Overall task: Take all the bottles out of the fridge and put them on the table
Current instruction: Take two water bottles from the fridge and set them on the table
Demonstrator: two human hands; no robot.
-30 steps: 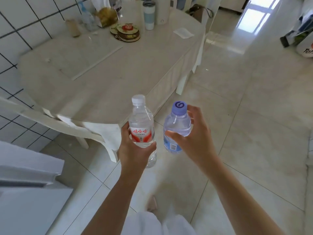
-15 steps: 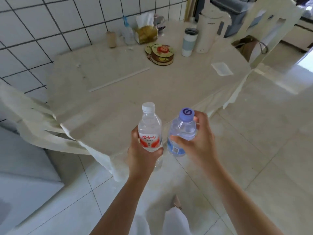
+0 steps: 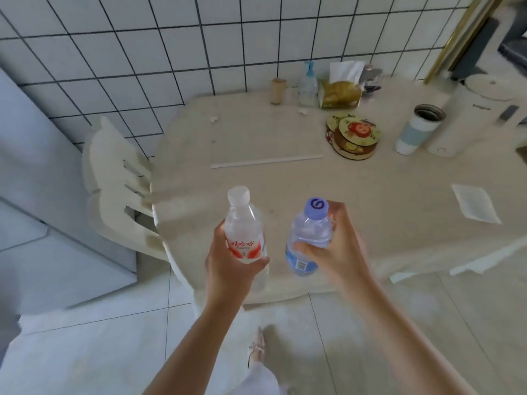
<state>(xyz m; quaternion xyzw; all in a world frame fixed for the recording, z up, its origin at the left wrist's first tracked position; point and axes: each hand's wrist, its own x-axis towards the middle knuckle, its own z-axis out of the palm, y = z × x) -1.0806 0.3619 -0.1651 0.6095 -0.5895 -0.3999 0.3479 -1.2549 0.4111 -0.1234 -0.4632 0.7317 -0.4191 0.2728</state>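
Note:
My left hand (image 3: pixel 228 269) grips a clear water bottle with a white cap and a red label (image 3: pixel 242 226), held upright. My right hand (image 3: pixel 333 252) grips a second clear bottle with a purple cap and a blue label (image 3: pixel 309 238), tilted slightly left. Both bottles hang over the near edge of the beige round table (image 3: pixel 285 189), side by side and a little apart. The grey fridge (image 3: pixel 42 172) stands at the left; its inside is out of view.
A white plastic chair (image 3: pixel 114 178) stands between fridge and table. On the table's far side are a stack of round coasters (image 3: pixel 353 135), a white-and-teal mug (image 3: pixel 419 129), a white kettle (image 3: pixel 479 115), a tissue box (image 3: pixel 339 92), a spray bottle (image 3: pixel 308 84) and a paper slip (image 3: pixel 476 203).
I have stepped closer to the table and turned left; both hands with their bottles now hang over the table's near edge instead of over the floor.

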